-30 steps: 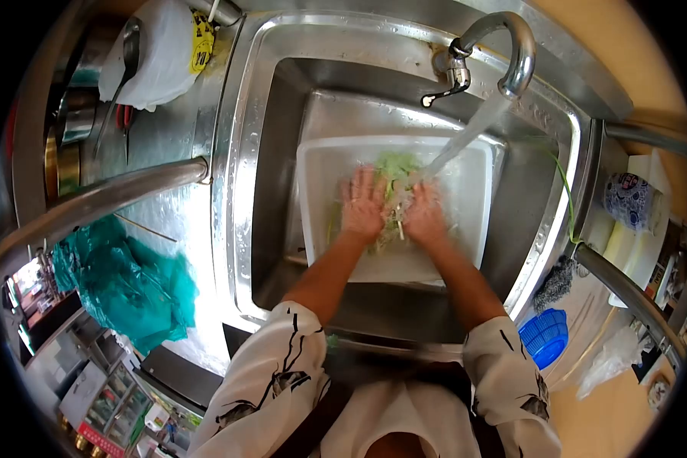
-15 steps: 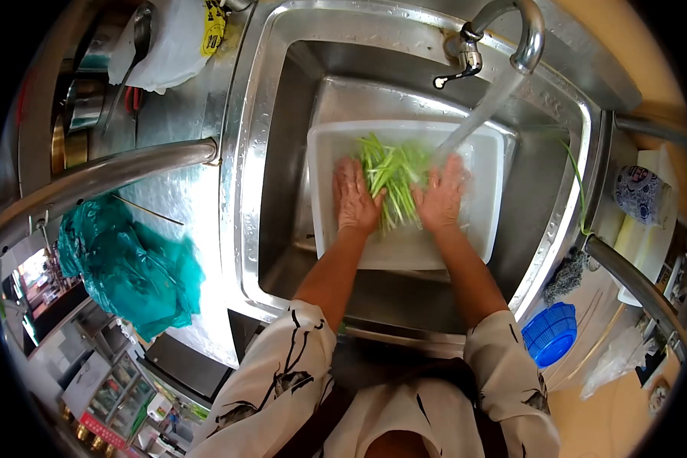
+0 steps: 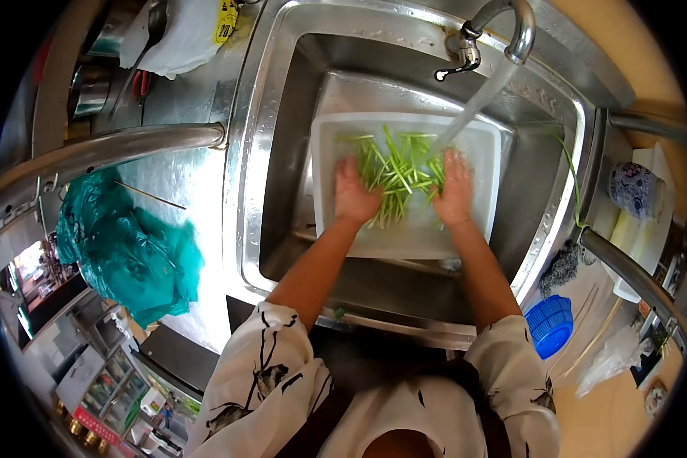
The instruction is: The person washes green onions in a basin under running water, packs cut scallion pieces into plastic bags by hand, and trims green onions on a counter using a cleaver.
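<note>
A white rectangular basin (image 3: 328, 130) stands in the steel sink (image 3: 290, 84), with cut green stalks (image 3: 398, 169) floating in its water. My left hand (image 3: 355, 191) is at the left side of the stalks, its thumb touching them and its fingers spread. On the right side, my right hand (image 3: 455, 187) is in the water with fingers stretched forward, beside the stalks. Neither hand grips anything. Water (image 3: 477, 103) pours from the curved faucet (image 3: 522, 30) into the basin's upper right part.
Left of the sink lie a teal plastic bag (image 3: 130, 252), a white bag (image 3: 183, 34), a ladle (image 3: 158, 23) and red-handled scissors (image 3: 141, 85). To the right are a blue basket (image 3: 549, 324), a grey scrubber (image 3: 561, 267) and a metal rail (image 3: 633, 278).
Both hands have moved apart from close together among the stalks to the two sides. The stalks now lie spread between them. The basin has shifted slightly in view.
</note>
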`<state>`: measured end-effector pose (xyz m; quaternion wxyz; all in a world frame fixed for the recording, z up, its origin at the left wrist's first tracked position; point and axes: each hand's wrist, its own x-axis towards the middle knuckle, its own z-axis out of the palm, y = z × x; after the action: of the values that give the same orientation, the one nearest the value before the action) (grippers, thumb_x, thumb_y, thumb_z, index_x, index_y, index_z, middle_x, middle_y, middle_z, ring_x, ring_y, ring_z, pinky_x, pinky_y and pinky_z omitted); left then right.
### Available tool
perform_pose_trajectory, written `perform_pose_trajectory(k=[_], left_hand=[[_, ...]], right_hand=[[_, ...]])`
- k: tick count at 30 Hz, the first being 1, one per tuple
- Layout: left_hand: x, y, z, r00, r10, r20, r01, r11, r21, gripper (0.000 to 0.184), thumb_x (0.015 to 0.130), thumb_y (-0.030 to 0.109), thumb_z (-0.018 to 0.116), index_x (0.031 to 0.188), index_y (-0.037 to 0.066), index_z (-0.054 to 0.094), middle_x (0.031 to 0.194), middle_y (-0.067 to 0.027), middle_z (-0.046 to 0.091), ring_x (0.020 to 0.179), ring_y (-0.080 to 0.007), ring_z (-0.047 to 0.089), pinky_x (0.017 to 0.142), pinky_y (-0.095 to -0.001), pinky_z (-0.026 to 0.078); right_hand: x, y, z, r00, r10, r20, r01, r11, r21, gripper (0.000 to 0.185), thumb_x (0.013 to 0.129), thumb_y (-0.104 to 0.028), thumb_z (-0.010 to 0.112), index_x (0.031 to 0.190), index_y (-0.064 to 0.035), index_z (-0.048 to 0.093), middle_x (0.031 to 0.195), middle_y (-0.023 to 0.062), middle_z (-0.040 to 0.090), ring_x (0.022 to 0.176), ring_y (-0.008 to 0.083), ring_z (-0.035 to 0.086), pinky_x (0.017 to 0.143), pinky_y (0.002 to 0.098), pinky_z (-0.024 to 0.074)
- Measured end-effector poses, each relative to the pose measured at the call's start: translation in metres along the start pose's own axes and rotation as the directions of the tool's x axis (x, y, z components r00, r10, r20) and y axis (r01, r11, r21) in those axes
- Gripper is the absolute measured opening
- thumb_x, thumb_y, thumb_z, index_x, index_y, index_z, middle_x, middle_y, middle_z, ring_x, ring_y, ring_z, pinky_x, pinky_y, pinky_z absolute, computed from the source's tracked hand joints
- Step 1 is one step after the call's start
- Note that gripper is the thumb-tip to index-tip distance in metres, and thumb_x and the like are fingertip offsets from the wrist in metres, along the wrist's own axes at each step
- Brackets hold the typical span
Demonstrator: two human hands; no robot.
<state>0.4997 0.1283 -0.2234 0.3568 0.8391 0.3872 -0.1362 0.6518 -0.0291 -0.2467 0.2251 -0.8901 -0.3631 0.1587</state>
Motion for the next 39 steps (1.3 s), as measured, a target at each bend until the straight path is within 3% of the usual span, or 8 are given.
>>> perform_pose_trajectory(k=[5, 11, 22, 25, 31, 34, 37, 39], left_hand=[[-0.006, 0.026, 0.021, 0.812, -0.584, 0.029, 0.557, 0.757, -0.341, 0.068, 0.081, 0.038, 0.055, 0.127, -0.004, 0.026, 0.132, -0.0261, 0.027, 0.118, -0.0370, 0.036, 0.098, -0.0382, 0.032], [0.003, 0.056, 0.026, 0.897, -0.422, 0.132, 0.329, 0.440, -0.836, 0.053, 0.091, 0.040, 0.037, 0.116, -0.006, 0.038, 0.109, -0.0266, 0.050, 0.100, -0.0313, 0.050, 0.088, -0.0355, 0.037], [0.011, 0.025, -0.016, 0.846, 0.243, -0.474, -0.103, 0.948, 0.302, 0.057, 0.087, 0.035, 0.049, 0.131, 0.004, 0.032, 0.137, -0.0217, 0.028, 0.126, -0.0335, 0.027, 0.100, -0.0505, 0.025], [0.017, 0.012, 0.004, 0.931, 0.336, 0.140, -0.358, 0.773, 0.524, 0.065, 0.089, 0.042, 0.041, 0.139, 0.007, 0.020, 0.147, -0.0141, 0.007, 0.136, -0.0317, 0.002, 0.105, -0.0540, 0.011], [0.026, 0.016, 0.014, 0.976, 0.008, 0.216, -0.175, 0.615, 0.769, 0.067, 0.089, 0.049, 0.032, 0.142, 0.012, 0.013, 0.148, -0.0090, 0.003, 0.136, -0.0328, -0.003, 0.106, -0.0539, 0.005], [0.018, 0.021, -0.004, 0.909, 0.120, 0.400, -0.376, 0.650, 0.660, 0.068, 0.087, 0.049, 0.035, 0.140, 0.008, 0.020, 0.148, -0.0109, 0.005, 0.136, -0.0329, -0.002, 0.107, -0.0535, 0.003], [0.017, 0.015, 0.008, 0.995, 0.047, 0.090, -0.088, 0.844, 0.529, 0.066, 0.086, 0.047, 0.038, 0.136, 0.004, 0.029, 0.147, -0.0120, 0.009, 0.136, -0.0320, 0.002, 0.106, -0.0536, 0.004], [0.011, 0.019, 0.005, 0.964, 0.135, 0.227, -0.239, 0.813, 0.531, 0.063, 0.084, 0.041, 0.043, 0.133, 0.002, 0.034, 0.145, -0.0138, 0.015, 0.135, -0.0320, 0.008, 0.106, -0.0539, 0.006]], right_hand=[[-0.010, -0.004, 0.048, 0.969, 0.207, -0.132, -0.177, 0.962, 0.207, 0.067, 0.078, -0.021, 0.058, 0.133, 0.0019, 0.028, 0.131, 0.0250, 0.036, 0.122, 0.0377, 0.032, 0.102, 0.0444, 0.0228], [-0.009, -0.074, 0.054, 0.930, 0.362, 0.064, -0.333, 0.753, 0.567, 0.062, 0.084, -0.029, 0.056, 0.131, 0.0022, 0.030, 0.125, 0.0269, 0.042, 0.114, 0.0387, 0.043, 0.095, 0.0393, 0.0341], [0.002, -0.032, -0.004, 0.969, 0.116, -0.217, -0.137, 0.987, -0.084, 0.064, 0.083, -0.032, 0.057, 0.134, -0.0033, 0.031, 0.137, 0.0235, 0.028, 0.126, 0.0365, 0.027, 0.104, 0.0479, 0.0202], [-0.010, -0.048, 0.024, 0.963, -0.215, 0.165, 0.248, 0.944, -0.216, 0.070, 0.078, -0.037, 0.059, 0.134, -0.0051, 0.032, 0.140, 0.0238, 0.021, 0.129, 0.0359, 0.023, 0.103, 0.0551, 0.0137], [-0.001, -0.027, 0.029, 0.999, -0.007, 0.031, 0.013, 0.977, -0.212, 0.063, 0.075, -0.037, 0.058, 0.129, -0.0090, 0.040, 0.138, 0.0235, 0.026, 0.131, 0.0347, 0.020, 0.104, 0.0570, 0.0105], [-0.001, -0.016, 0.029, 0.852, -0.438, 0.289, 0.517, 0.792, -0.325, 0.061, 0.076, -0.036, 0.057, 0.127, -0.0072, 0.042, 0.138, 0.0245, 0.026, 0.130, 0.0354, 0.023, 0.105, 0.0554, 0.0092], [0.003, -0.017, 0.018, 0.990, 0.122, 0.077, -0.117, 0.991, -0.063, 0.059, 0.075, -0.033, 0.059, 0.128, -0.0116, 0.044, 0.138, 0.0197, 0.031, 0.126, 0.0370, 0.030, 0.104, 0.0567, 0.0134], [-0.002, -0.025, 0.015, 0.844, -0.345, 0.410, 0.496, 0.793, -0.353, 0.057, 0.074, -0.033, 0.060, 0.126, -0.0133, 0.046, 0.136, 0.0172, 0.036, 0.122, 0.0339, 0.035, 0.102, 0.0551, 0.0191]])
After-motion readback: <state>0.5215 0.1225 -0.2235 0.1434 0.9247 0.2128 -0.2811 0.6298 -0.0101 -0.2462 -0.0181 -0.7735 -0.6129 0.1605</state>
